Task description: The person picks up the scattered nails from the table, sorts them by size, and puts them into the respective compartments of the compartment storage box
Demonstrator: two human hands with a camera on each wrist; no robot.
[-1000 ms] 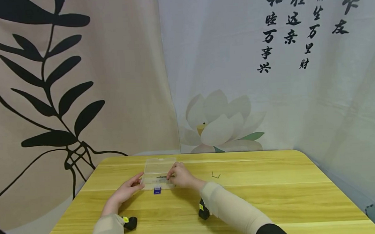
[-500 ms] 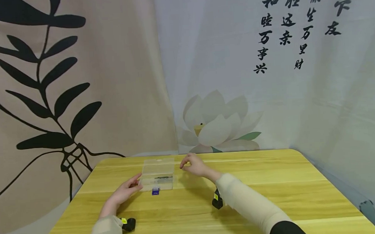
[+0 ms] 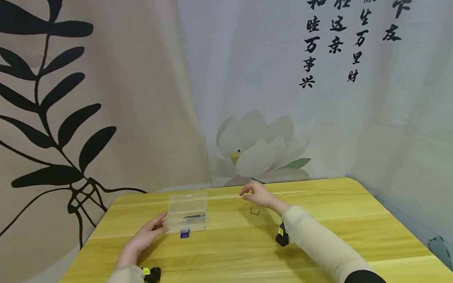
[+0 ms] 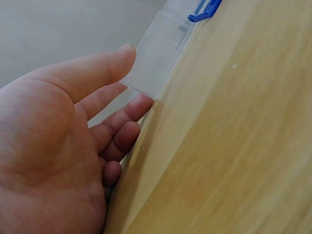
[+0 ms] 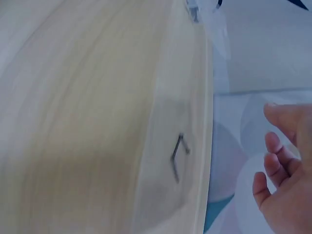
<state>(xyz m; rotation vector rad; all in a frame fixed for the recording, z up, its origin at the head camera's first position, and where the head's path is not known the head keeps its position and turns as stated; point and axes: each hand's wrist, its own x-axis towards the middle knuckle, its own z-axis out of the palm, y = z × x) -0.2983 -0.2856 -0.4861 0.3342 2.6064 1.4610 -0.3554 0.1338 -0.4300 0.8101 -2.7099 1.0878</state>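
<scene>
A clear plastic box with its lid laid back stands open at the table's left rear. Thin dark sticks lie inside it, and a blue clasp hangs at its front. My left hand holds the box's left end between thumb and fingers; the thumb touches its edge in the left wrist view. My right hand hovers above the table with thumb and fingertips apart, nothing visible between them. Below it, several thin dark sticks lie joined end to end in an angular outline.
The wooden table ends at a rear edge close behind the box and the right hand. A printed cloth backdrop hangs behind it. A black wrist camera sits under the right sleeve, another camera at the left.
My right hand has left the box, where its fingertips were at the dark sticks, and moved right to above the outline on the table. The left hand stays at the box.
</scene>
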